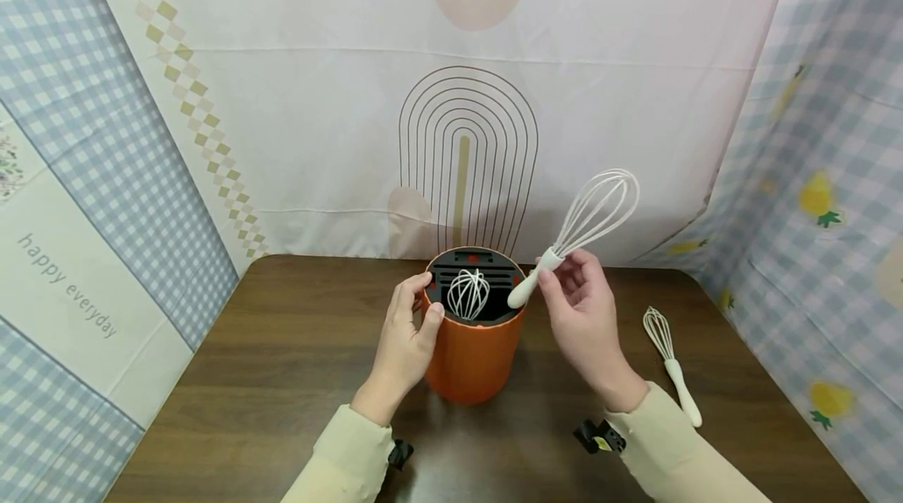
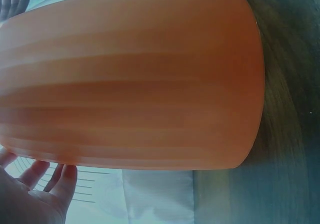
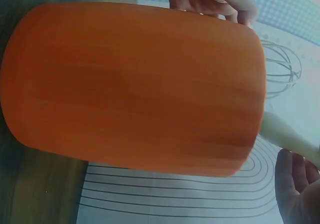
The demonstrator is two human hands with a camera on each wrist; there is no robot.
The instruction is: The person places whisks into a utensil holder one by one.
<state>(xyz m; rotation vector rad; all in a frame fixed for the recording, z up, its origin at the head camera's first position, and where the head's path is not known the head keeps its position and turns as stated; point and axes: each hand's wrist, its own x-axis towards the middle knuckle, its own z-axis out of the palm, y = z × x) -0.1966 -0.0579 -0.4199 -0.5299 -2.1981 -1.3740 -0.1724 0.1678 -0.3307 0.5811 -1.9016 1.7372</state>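
Your hands are apart: left hand (image 1: 404, 331) clamped on the rim of the orange holder (image 1: 471, 366), thumb at front; right hand (image 1: 582, 319) pinching the held whisk (image 1: 551, 257) near the top of its handle. Held whisk tilts wires up, handle end at the holder's right rim.

Only the head view gives you the black slotted insert (image 1: 502, 284) with red marks, and the loose whisk (image 1: 674, 371) flat on the table to your right. The standing whisk (image 1: 469, 295) sits in the holder, wires up; right wrist view also catches its wires past the rim. That same view has the handle end of your held whisk partly hidden by the rim; can't tell how far in it goes. Left wrist view gives you mostly the holder's smooth wall, faint banding, your left fingers along its side.

Readable text: "happy everyday" on the left cloth (image 1: 77, 307), slanted.

Dark wood-grain table (image 1: 303, 338). Back cloth (image 1: 310, 127) white, nested arch lines, pale round shapes, diamond strip at left. Blue-white gingham left; right cloth (image 1: 839, 252) blue check, yellow fruit prints. Your sleeves are cream.
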